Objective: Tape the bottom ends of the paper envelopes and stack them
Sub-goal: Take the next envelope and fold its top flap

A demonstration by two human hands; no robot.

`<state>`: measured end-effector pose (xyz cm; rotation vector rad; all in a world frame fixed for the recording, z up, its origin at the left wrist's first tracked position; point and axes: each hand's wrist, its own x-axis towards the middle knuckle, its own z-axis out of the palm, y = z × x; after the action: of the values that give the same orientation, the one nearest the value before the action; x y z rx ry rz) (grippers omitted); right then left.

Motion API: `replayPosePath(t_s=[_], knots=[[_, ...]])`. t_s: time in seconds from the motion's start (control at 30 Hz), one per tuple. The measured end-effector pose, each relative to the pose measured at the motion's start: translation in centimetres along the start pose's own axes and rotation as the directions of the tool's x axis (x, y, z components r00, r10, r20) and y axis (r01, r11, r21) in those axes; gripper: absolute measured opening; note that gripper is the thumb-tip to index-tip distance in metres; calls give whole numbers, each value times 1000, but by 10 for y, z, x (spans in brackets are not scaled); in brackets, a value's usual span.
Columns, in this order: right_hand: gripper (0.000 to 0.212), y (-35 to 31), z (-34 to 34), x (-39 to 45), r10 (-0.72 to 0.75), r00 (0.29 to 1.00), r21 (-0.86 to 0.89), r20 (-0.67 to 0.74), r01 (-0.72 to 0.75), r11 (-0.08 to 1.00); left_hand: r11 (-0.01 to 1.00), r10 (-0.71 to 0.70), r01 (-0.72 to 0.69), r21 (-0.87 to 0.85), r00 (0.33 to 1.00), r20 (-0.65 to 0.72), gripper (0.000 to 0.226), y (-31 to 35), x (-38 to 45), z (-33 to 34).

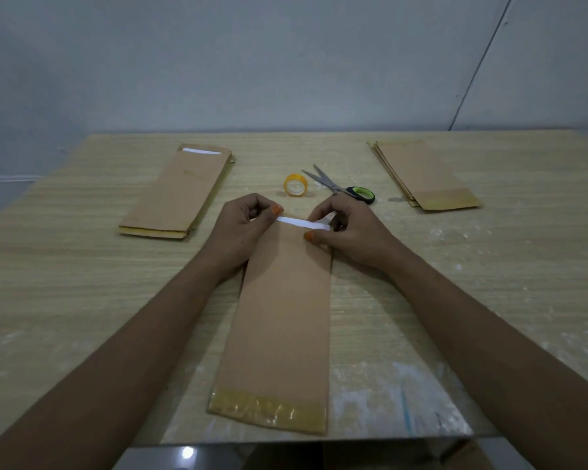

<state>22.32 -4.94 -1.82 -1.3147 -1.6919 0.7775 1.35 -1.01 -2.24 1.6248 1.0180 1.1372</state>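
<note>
A long brown paper envelope [280, 317] lies lengthwise in front of me, its near end covered by a strip of yellowish clear tape [269, 410]. Across its far end runs a white strip [302, 223]. My left hand [243, 228] pinches the left end of that strip with curled fingers. My right hand [348, 232] pinches its right end, thumb pressed on the envelope. A yellow tape roll [296, 185] stands just beyond my hands.
Scissors with a black and green handle [340, 186] lie right of the tape roll. A stack of envelopes [180, 193] sits at the back left, another stack [425, 174] at the back right. The table's near edge [313, 440] is close below the envelope.
</note>
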Motion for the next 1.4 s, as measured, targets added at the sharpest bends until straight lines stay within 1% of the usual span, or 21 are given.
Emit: replayPosePath(t_s=[0.1,0.2,0.4,0.5,0.57,0.83,0.9,1.0,1.07,1.17,1.3,1.4], knots=[[21,-4,-1,0,30,999,54,23,-31,998,999,32,-33,24,999,26,12,-1,-1,0],[19,-5,0,-1,60,997,85,53,-65,994,999,31,-33,32,999,36,12,-2,-1,1],[18,-4,1,-1,52,996,48,66,-55,997,1000,-5,4,21,1000,31,13,2,-2,2],[17,-4,0,-1,46,997,48,61,-49,998,1000,-19,19,24,1000,-2,12,4,-2,2],[16,-4,1,-2,45,998,44,54,-47,998,999,-16,17,34,1000,-10,16,5,-3,1],[26,-4,5,-2,32,997,-39,64,-30,999,995,69,-68,72,998,-10,17,7,-6,0],[24,-3,6,-2,27,998,-58,48,-24,998,994,84,-83,72,996,-5,16,7,-6,0],[19,-3,7,-2,35,999,-40,24,-34,999,992,95,-95,82,995,-6,15,6,-5,1],[18,-3,7,-2,27,999,-57,24,-26,998,991,103,-102,87,995,-10,15,5,-5,1],[19,-6,7,-2,39,999,-30,33,-38,999,989,117,-115,96,993,-14,15,6,-5,0],[18,-4,8,-2,12,1000,-55,29,-11,998,992,98,-97,78,995,-7,12,4,-4,0],[16,1,8,0,-1,1000,-72,5,2,997,999,51,-52,11,998,27,11,1,-3,0]])
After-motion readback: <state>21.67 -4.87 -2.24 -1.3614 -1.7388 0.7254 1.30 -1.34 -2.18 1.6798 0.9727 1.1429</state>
